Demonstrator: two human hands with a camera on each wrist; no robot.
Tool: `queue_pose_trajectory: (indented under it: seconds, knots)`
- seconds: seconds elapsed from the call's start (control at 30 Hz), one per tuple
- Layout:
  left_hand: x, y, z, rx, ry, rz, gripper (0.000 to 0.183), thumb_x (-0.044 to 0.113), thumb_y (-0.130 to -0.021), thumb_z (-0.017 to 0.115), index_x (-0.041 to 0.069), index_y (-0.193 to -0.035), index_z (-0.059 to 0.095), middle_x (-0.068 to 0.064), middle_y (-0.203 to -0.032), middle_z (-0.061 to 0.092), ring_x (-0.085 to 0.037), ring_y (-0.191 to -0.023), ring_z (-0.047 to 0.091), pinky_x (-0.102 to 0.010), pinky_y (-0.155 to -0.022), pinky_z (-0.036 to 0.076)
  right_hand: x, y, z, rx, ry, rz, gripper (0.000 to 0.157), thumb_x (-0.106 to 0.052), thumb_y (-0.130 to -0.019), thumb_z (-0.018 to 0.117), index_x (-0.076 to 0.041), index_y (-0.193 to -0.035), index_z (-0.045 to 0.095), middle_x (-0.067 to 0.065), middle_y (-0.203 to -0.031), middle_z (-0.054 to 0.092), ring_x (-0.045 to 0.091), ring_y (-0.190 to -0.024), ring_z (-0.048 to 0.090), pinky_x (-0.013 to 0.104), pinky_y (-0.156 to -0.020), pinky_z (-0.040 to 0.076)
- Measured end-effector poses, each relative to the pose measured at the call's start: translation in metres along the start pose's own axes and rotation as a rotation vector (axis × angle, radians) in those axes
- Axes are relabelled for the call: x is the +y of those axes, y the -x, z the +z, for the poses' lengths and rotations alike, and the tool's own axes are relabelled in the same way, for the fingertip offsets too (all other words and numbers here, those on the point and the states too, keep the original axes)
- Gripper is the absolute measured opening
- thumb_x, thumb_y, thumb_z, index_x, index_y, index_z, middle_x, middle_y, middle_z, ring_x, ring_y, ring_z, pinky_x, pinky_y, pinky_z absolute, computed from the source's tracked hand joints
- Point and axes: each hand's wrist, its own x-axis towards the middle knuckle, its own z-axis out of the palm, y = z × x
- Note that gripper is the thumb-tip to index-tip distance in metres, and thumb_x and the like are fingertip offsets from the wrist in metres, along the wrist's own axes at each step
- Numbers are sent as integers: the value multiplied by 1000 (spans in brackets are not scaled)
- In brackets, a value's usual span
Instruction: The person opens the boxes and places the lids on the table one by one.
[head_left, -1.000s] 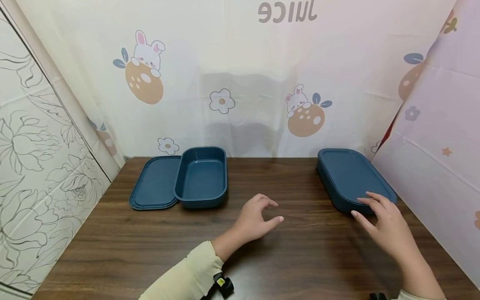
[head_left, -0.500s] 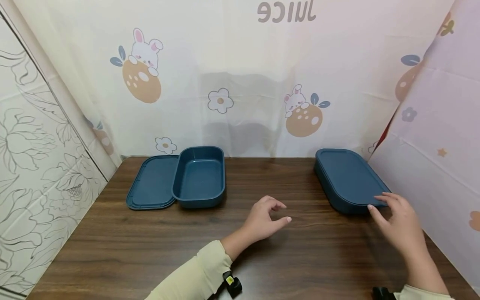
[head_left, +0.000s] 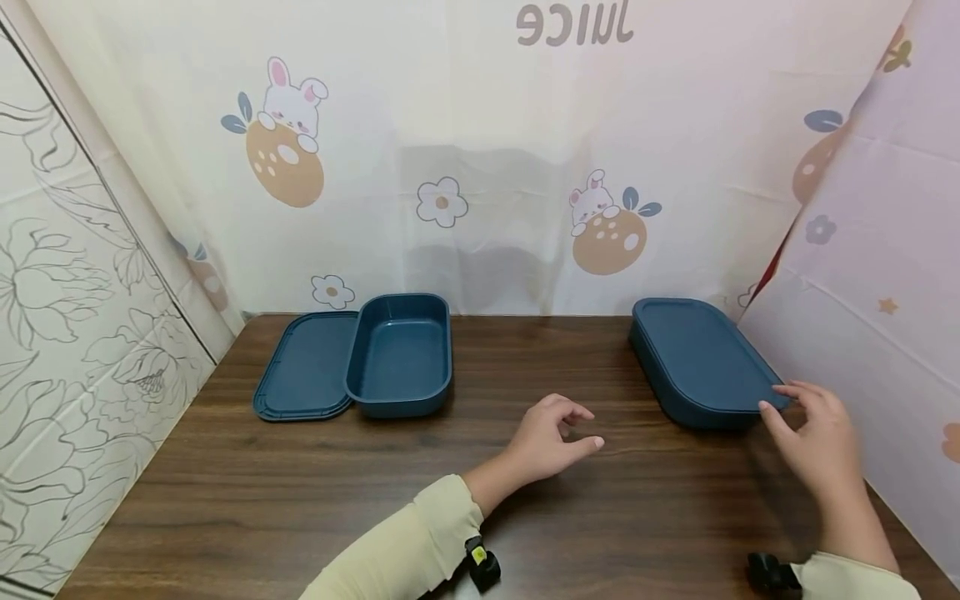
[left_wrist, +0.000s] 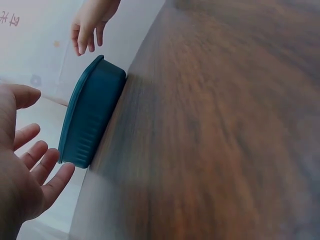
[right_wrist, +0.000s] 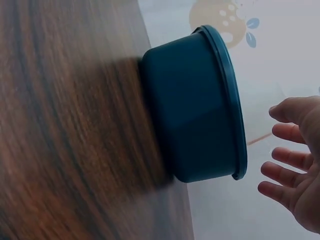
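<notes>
On the right of the table, in the head view, stands a dark blue lidded food container point(head_left: 705, 358). My right hand point(head_left: 821, 437) hovers by its near right corner, fingers loosely spread and holding nothing; the right wrist view shows a gap between those fingers point(right_wrist: 280, 175) and the container point(right_wrist: 195, 110). My left hand point(head_left: 551, 437) hangs over the middle of the table with relaxed fingers and nothing in them. Farther left sits an uncovered blue container point(head_left: 401, 358) with nothing inside. A matching flat lid point(head_left: 307, 367) lies beside it, its right edge against or under the container.
The wooden table point(head_left: 300, 508) runs back to a printed curtain point(head_left: 495, 125) with rabbits and flowers. Another curtain point(head_left: 885, 333) closes off the right side, near the lidded container. A white panel with line-drawn flowers point(head_left: 82, 308) stands at the left.
My right hand has shifted right, from over the lidded container's near edge to beside its corner. My left hand has drifted right. The containers and the loose lid stay in place.
</notes>
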Motion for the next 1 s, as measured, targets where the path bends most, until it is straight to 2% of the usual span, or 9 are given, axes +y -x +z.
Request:
queue_pose_trajectory:
  seconds: [0.2,0.47,0.57,0.67,0.73,0.77,0.87,0.93,1.0]
  knots:
    - [1,-4,4,-14,32,-27,32,28,-88,73,7,-112,69,-2,-107,60,-14,-95,59,-17,-77,52,8,-1,2,-19,-2,38,41,-15,-97,58,14,-125,53,37,-136,39,54,-115,38,65,-83,34]
    - [-4,-13,14,24,146,-99,31,29,-88,74,11,-114,70,-5,-107,60,-12,-97,56,-17,-77,51,16,-5,5,-48,-7,83,44,-16,-98,58,15,-129,50,40,-130,39,55,-108,45,64,-77,40]
    - [-5,-16,16,40,150,-94,30,27,-88,74,11,-114,69,-8,-106,60,-14,-94,57,-17,-77,52,19,-9,6,-69,-31,170,48,-20,-99,56,12,-134,48,40,-130,41,56,-109,48,46,-69,47]
    - [-7,-20,17,52,139,-85,31,26,-88,74,9,-114,69,-10,-105,60,-14,-91,58,-16,-76,52,22,-14,6,-99,-77,308,55,-28,-100,52,8,-141,43,37,-137,42,55,-114,48,27,-62,40]
    - [-8,-21,18,55,140,-84,32,25,-89,74,8,-114,69,-11,-105,60,-14,-91,58,-16,-76,52,24,-17,6,-118,-109,400,59,-34,-100,50,4,-145,40,34,-141,41,51,-120,47,19,-60,36]
    - [-9,-22,18,57,142,-85,32,25,-89,74,7,-114,69,-10,-105,60,-13,-91,58,-16,-76,52,26,-18,7,-127,-137,436,61,-36,-100,50,3,-146,38,33,-143,40,46,-121,50,17,-59,38]
    - [-10,-25,19,64,141,-93,33,25,-88,74,7,-114,69,-5,-104,59,-12,-92,58,-16,-76,51,32,-19,9,-126,-288,515,63,-34,-99,53,2,-148,36,25,-142,45,15,-100,65,12,-59,47]
    - [-11,-25,20,65,139,-97,33,25,-88,74,7,-114,69,-1,-103,58,-12,-92,58,-16,-76,52,35,-18,10,-115,-412,542,62,-30,-98,57,0,-149,37,11,-128,55,-5,-82,61,12,-59,51]
    - [-11,-26,21,64,135,-100,33,26,-88,75,7,-114,69,2,-103,57,-11,-92,58,-16,-76,52,37,-18,10,-108,-522,566,63,-27,-96,61,-4,-149,38,-5,-112,55,-17,-71,53,13,-59,53]
